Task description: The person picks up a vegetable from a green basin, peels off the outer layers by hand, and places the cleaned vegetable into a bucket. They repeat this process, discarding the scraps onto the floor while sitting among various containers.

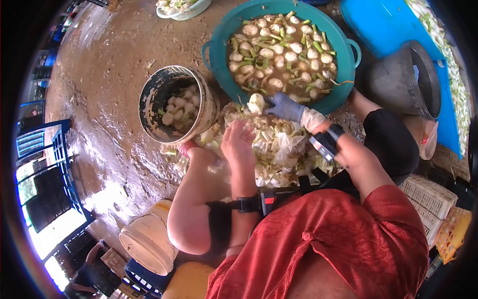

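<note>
My right hand (287, 107), in a blue glove with a pale cuff, is closed on a white bulb (256, 103), which looks like an onion or garlic. The bulb is near the front rim of a large green tub (217, 65). In the tub, many white bulbs with cut green stems (279, 61) sit in murky brown water. To the left of the bulb, my bare left hand (239, 141) is raised with its fingers stretched out, slightly blurred and seemingly holding nothing. Under both hands lies a heap of pale peeled skins (284, 144).
A worn bucket (208, 94) holding cleaner white bulbs (181, 107) stands on the wet floor (99, 124) at left. A dark grey bucket (393, 82) and a blue sheet (388, 20) are at right. A lidded cream bucket (147, 244) stands lower left.
</note>
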Demonstrator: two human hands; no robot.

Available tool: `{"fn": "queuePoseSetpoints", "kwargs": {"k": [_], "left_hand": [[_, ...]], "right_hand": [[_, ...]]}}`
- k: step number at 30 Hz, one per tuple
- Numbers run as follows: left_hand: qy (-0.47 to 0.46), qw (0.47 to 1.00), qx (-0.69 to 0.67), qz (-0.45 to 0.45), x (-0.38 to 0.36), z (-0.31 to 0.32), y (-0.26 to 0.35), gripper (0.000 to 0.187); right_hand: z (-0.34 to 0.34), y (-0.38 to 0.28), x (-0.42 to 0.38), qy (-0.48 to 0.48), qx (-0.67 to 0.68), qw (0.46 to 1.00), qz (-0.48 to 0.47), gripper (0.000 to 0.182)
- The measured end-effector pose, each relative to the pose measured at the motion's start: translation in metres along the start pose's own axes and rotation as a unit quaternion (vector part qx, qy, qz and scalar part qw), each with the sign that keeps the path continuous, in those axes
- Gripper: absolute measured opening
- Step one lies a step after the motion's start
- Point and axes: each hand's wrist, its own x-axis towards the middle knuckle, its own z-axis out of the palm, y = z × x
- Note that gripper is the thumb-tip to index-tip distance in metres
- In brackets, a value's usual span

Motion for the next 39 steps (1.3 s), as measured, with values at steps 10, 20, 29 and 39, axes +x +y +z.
{"fn": "queuePoseSetpoints", "kwargs": {"k": [10, 20, 29, 39], "left_hand": [[-0.145, 0.984, 0.083, 0.065, -0.034, 0.014, 0.005, 0.034], [-0.191, 0.957, 0.137, 0.169, -0.065, 0.023, -0.007, 0.040], [-0.171, 0.945, 0.239, 0.142, -0.071, 0.015, -0.014, 0.037], [-0.170, 0.948, 0.223, 0.149, -0.069, 0.013, -0.012, 0.035]], "right_hand": [[0.005, -0.078, -0.091, 0.062, 0.018, 0.982, -0.176, 0.036], [-0.002, -0.096, -0.120, 0.121, 0.247, 0.956, -0.103, 0.027], [0.008, -0.096, -0.120, 0.238, -0.027, 0.954, -0.181, 0.020], [-0.004, -0.096, -0.131, 0.173, 0.142, 0.969, -0.105, 0.025]]}}
